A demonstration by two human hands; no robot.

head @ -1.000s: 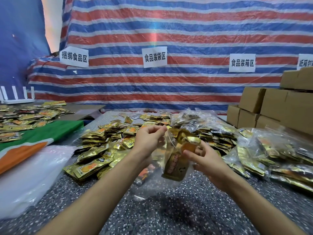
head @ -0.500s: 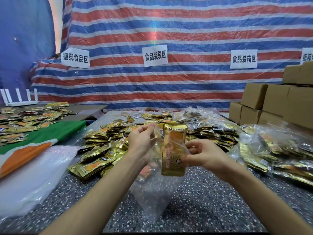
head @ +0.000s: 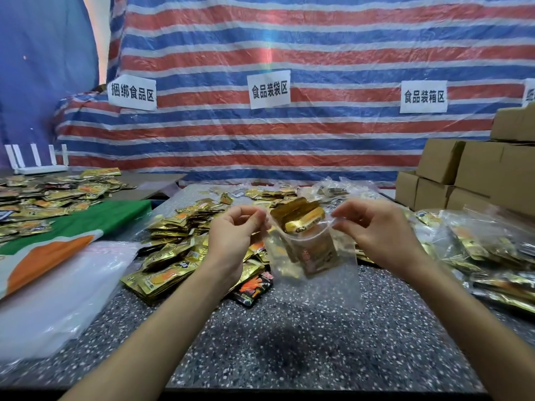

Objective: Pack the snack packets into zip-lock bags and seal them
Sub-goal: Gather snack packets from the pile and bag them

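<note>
The left hand and right hand each pinch 1 top corner of the zip-lock bag, fingers clamped on its rim — probably stretching the mouth for sealing. Between the fingers gold snack packets poke out; below them the bag hangs over the bench.

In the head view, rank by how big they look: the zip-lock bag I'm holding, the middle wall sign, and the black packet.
1. zip-lock bag, clearly largest.
2-3. middle sign and black packet look about alike; the sign is far back, the packet near, so no ranking.
</note>
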